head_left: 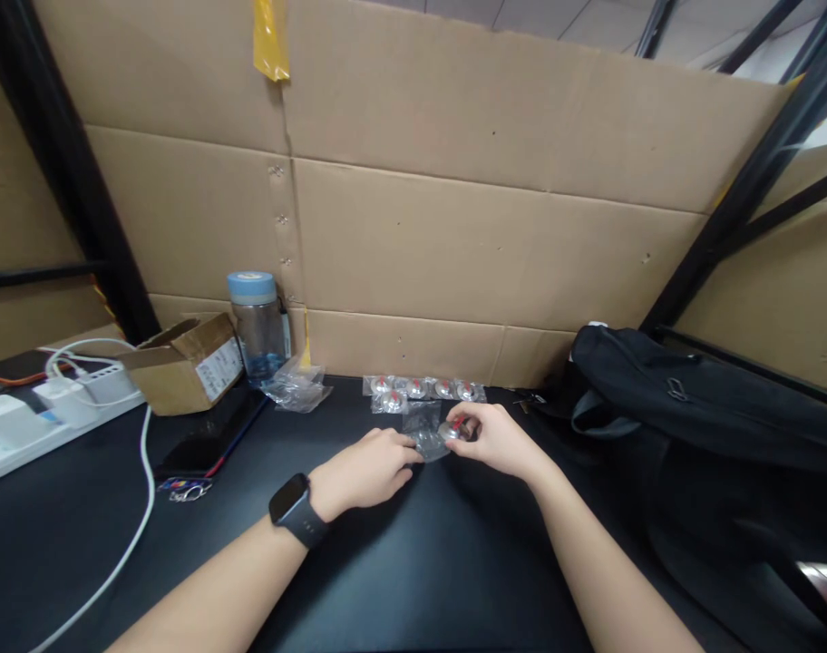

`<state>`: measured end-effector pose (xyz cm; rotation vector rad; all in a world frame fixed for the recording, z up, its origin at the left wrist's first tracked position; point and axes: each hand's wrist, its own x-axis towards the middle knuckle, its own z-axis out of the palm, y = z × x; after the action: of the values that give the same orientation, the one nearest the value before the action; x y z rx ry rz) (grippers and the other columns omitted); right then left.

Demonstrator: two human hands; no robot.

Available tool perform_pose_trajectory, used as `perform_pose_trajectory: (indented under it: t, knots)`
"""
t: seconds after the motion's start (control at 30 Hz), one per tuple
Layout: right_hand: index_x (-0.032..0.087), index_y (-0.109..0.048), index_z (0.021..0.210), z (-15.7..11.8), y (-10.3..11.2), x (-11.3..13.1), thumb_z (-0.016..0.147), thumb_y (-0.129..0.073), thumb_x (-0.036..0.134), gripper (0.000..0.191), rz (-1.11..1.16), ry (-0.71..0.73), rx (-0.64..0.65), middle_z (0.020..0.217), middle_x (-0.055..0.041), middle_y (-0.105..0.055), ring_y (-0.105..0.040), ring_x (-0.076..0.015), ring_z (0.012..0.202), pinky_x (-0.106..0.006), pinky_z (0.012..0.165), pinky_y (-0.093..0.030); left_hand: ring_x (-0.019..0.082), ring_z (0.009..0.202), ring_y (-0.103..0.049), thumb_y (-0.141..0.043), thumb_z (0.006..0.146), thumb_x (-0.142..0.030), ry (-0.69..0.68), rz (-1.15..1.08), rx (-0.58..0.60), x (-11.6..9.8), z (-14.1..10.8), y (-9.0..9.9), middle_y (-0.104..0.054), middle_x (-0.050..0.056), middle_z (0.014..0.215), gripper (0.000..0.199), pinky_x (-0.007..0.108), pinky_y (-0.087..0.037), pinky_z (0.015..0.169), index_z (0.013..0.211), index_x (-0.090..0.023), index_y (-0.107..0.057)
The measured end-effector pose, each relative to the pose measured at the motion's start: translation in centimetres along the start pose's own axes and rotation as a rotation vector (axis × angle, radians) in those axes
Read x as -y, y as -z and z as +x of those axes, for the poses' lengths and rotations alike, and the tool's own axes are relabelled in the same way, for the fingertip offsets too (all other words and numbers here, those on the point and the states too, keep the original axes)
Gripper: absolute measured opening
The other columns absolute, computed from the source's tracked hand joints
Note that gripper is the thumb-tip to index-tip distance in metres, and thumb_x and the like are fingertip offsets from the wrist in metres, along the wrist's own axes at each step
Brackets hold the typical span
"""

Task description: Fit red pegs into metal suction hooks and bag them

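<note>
My right hand pinches a small round silver metal disc with red on it between thumb and fingers. The disc is at the right side of a clear plastic bag lying on the black table; whether its edge is inside the bag I cannot tell. From the left, my left hand, a dark watch on its wrist, holds the bag's edge with its fingertips. Just beyond are several similar discs in clear wrapping, a row with one lying in front.
At the left stand an opened cardboard box, a blue-lidded bottle and a power strip with a white cable. Crumpled clear bags lie by the bottle. A black backpack fills the right side; a cardboard wall rises behind.
</note>
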<state>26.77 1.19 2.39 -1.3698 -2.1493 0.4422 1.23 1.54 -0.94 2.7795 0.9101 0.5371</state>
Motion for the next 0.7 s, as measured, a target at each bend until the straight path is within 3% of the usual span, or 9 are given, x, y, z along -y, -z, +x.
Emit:
perform_pose_trajectory:
  t: [0.13, 0.23, 0.4, 0.57, 0.7]
  knots:
    - [0.02, -0.071, 0.085, -0.4, 0.4, 0.5, 0.069, -0.076, 0.032, 0.02, -0.022, -0.021, 0.153, 0.058, 0.0044, -0.061, -0.053, -0.0119, 0.054, -0.022, 0.055, -0.04, 0.024, 0.114, -0.057, -0.056, 0.092, -0.025, -0.049, -0.006, 0.021, -0.9, 0.3, -0.4, -0.064, 0.005, 0.12, 0.035, 0.039, -0.041, 0.101, 0.124, -0.035, -0.066]
    - [0.02, -0.072, 0.083, -0.4, 0.1, 0.3, 0.067, -0.077, 0.03, 0.019, -0.089, -0.02, 0.194, 0.061, 0.0034, -0.064, -0.054, -0.0122, 0.055, -0.022, 0.056, -0.039, 0.023, 0.113, -0.058, -0.054, 0.095, -0.027, -0.03, -0.056, 0.037, -1.3, 0.5, -0.7, -0.061, 0.006, 0.118, 0.033, 0.038, -0.042, 0.099, 0.125, -0.034, -0.065]
    - [0.021, -0.074, 0.081, -0.2, -0.6, -0.6, 0.066, -0.08, 0.031, 0.019, -0.182, -0.037, 0.202, 0.067, 0.0012, -0.066, -0.058, -0.014, 0.059, -0.023, 0.058, -0.041, 0.026, 0.122, -0.054, -0.052, 0.095, -0.028, -0.018, -0.073, 0.042, -1.4, 0.5, -1.4, -0.057, 0.007, 0.128, 0.037, 0.041, -0.041, 0.102, 0.13, -0.035, -0.062]
    - [0.02, -0.076, 0.087, 0.4, -1.5, -0.7, 0.069, -0.082, 0.037, 0.026, -0.183, 0.017, 0.124, 0.088, -0.0043, -0.069, -0.063, -0.0165, 0.073, -0.024, 0.066, -0.046, 0.03, 0.134, -0.045, -0.054, 0.094, -0.029, -0.001, -0.051, 0.065, -0.9, 0.4, -1.9, -0.049, 0.006, 0.145, 0.038, 0.048, -0.037, 0.107, 0.131, -0.039, -0.061]
    - [0.02, -0.077, 0.092, 0.6, -2.0, -0.8, 0.071, -0.082, 0.036, 0.026, -0.146, 0.019, 0.11, 0.089, -0.0047, -0.068, -0.063, -0.0164, 0.072, -0.026, 0.068, -0.048, 0.031, 0.138, -0.041, -0.055, 0.094, -0.028, -0.011, -0.06, 0.067, -0.5, 0.4, -2.2, -0.048, 0.006, 0.148, 0.039, 0.051, -0.036, 0.108, 0.131, -0.039, -0.061]
